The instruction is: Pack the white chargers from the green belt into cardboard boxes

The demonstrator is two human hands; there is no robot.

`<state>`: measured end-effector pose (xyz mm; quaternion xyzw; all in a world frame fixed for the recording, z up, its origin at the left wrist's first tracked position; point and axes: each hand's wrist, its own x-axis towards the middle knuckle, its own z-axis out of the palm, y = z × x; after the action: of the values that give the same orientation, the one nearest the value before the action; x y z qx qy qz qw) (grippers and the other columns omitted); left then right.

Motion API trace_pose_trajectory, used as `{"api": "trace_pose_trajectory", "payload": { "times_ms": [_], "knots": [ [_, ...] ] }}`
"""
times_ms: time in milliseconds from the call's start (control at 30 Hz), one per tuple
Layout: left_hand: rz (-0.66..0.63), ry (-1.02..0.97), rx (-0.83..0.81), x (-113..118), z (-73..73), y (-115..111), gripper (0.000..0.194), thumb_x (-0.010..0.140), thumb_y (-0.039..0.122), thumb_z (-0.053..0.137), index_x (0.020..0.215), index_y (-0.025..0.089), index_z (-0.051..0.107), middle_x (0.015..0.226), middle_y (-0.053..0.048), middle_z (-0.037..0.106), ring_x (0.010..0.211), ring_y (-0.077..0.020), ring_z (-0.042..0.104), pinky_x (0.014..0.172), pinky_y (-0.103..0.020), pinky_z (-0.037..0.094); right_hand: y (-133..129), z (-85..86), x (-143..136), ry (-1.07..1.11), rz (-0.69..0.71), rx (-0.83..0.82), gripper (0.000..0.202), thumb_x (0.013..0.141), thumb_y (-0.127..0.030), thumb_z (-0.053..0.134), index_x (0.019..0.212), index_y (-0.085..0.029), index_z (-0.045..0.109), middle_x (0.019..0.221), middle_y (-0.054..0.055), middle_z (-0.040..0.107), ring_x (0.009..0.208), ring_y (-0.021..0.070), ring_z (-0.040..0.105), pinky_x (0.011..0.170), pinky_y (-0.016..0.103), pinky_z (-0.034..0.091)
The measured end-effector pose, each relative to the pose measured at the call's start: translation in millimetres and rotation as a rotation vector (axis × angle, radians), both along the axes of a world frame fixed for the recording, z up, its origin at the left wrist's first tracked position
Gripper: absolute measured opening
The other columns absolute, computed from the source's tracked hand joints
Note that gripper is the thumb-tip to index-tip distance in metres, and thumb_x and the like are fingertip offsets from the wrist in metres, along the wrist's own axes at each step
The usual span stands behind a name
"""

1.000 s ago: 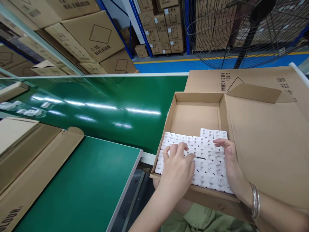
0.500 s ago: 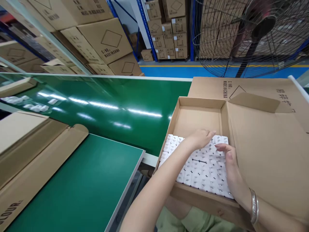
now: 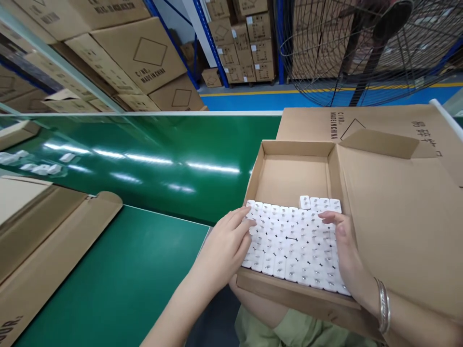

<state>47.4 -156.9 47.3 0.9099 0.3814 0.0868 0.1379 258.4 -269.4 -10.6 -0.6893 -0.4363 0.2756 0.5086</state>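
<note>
The left hand (image 3: 231,243) reaches over the left wall of the open box (image 3: 297,148), palm down, its fingers loosely bent and their tips at the leftmost white pieces (image 3: 307,265); its thumb is hidden, so I cannot tell whether it grips one of them. The right hand (image 3: 347,250) lies along the right side of the box, open and with nothing in its grasp, its fingers curving in over the white pieces and its palm against their right edge. Silvery bangles (image 3: 384,306) circle the right wrist. The white pieces sit packed in close rows inside the near part of the box, small metal parts showing on top; a short row of four extends farther at the right, and the brown bottom shows at the far end. Below the near wall of the box is pale green clothing (image 3: 300,330) on the person's lap. The lid (image 3: 401,226) spreads out to the right of the box, with a folded flap (image 3: 383,143) standing at its far edge. Just behind the box is a printed carton (image 3: 307,120). Left of the box lie a green work surface (image 3: 137,270) and, beyond it, a glossy green belt (image 3: 181,132), with bagged white items (image 3: 41,168) far along to the left. A cardboard carton (image 3: 61,255) rests on the work surface, well apart from the box. Beyond the box, past the belt, are stacked cartons (image 3: 144,55) and a large wire-caged fan (image 3: 361,58) over a blue floor (image 3: 238,101).
</note>
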Motion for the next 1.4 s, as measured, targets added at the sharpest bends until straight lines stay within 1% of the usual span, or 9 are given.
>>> {"api": "trace_pose_trajectory", "payload": {
  "times_ms": [133,333,500,633,800,1000,1100,1200,1400],
  "knots": [
    [0.011,-0.083,-0.214,42.1,-2.1,12.9,0.037,0.089,0.021,0.025,0.113,0.018,0.054,0.118,-0.007,0.058,0.112,-0.0187,0.051,0.096,-0.037,0.042,0.8,-0.3,0.2,-0.009,-0.004,0.004,0.039,0.093,-0.053,0.017,0.108,-0.028,0.043,0.11,0.005,0.046,0.108,0.0218,0.041,0.1,0.042,0.027],
    [-0.132,-0.132,-0.599,125.8,-20.9,45.7,0.056,0.091,0.045,0.013,0.103,0.015,0.059,0.108,-0.01,0.062,0.104,-0.0211,0.055,0.09,-0.033,0.042,2.4,-5.5,4.0,-0.021,-0.006,0.026,0.04,0.093,-0.054,0.017,0.109,-0.027,0.043,0.11,0.006,0.046,0.106,0.0224,0.042,0.098,0.043,0.03],
    [-0.137,0.0,-0.691,145.6,-33.4,53.8,0.073,0.087,0.058,0.005,0.101,0.013,0.06,0.106,-0.013,0.063,0.102,-0.0252,0.056,0.09,-0.037,0.04,2.2,-3.4,2.7,-0.013,-0.012,0.031,0.039,0.093,-0.053,0.019,0.108,-0.027,0.044,0.108,0.005,0.047,0.107,0.022,0.043,0.099,0.042,0.029],
    [-0.162,0.045,-0.487,134.1,-28.7,51.6,0.063,0.091,0.048,0.005,0.121,0.013,0.048,0.119,-0.013,0.057,0.106,-0.0231,0.055,0.089,-0.036,0.042,1.7,-2.3,1.8,-0.01,-0.015,0.03,0.039,0.093,-0.052,0.018,0.108,-0.027,0.044,0.108,0.005,0.048,0.106,0.0213,0.043,0.099,0.041,0.029],
    [-0.232,0.1,-0.234,110.3,-30.9,49.5,0.045,0.093,0.022,0.016,0.134,0.017,0.034,0.133,-0.013,0.045,0.115,-0.0242,0.049,0.103,-0.051,0.023,0.7,-1.3,2.0,-0.013,-0.009,0.0,0.04,0.094,-0.052,0.017,0.108,-0.026,0.044,0.107,0.006,0.047,0.107,0.0219,0.043,0.099,0.042,0.029],
    [-0.17,-0.03,-0.316,88.8,-21.7,40.2,0.047,0.095,0.032,0.012,0.115,0.02,0.053,0.11,-0.004,0.062,0.105,-0.0166,0.054,0.106,-0.045,0.024,0.0,-0.8,1.9,-0.013,-0.005,-0.02,0.039,0.094,-0.05,0.016,0.109,-0.027,0.042,0.111,0.007,0.046,0.107,0.0225,0.041,0.099,0.044,0.027],
    [-0.055,-0.041,-0.128,60.6,-5.2,24.7,0.034,0.09,0.021,0.027,0.103,0.017,0.058,0.101,-0.006,0.061,0.096,-0.0183,0.054,0.088,-0.037,0.041,-0.2,-0.1,1.2,-0.006,-0.008,-0.022,0.038,0.094,-0.051,0.016,0.109,-0.027,0.042,0.11,0.006,0.046,0.108,0.0222,0.041,0.099,0.043,0.027],
    [0.049,0.032,0.076,24.2,3.3,5.3,0.033,0.084,0.011,0.031,0.081,0.017,0.064,0.086,-0.006,0.058,0.08,-0.0188,0.05,0.073,-0.036,0.043,-0.3,2.1,0.3,-0.006,0.003,-0.031,0.038,0.094,-0.052,0.017,0.109,-0.028,0.043,0.109,0.005,0.045,0.108,0.0219,0.041,0.098,0.041,0.028],
    [0.064,0.178,0.278,-19.5,-10.0,-16.4,0.037,0.083,0.01,0.036,0.07,0.02,0.069,0.079,-0.007,0.054,0.074,-0.0193,0.044,0.066,-0.034,0.041,-0.1,3.2,0.1,0.002,-0.004,-0.041,0.039,0.094,-0.052,0.017,0.108,-0.028,0.043,0.108,0.006,0.046,0.109,0.0223,0.041,0.1,0.043,0.026]
  ]
}}
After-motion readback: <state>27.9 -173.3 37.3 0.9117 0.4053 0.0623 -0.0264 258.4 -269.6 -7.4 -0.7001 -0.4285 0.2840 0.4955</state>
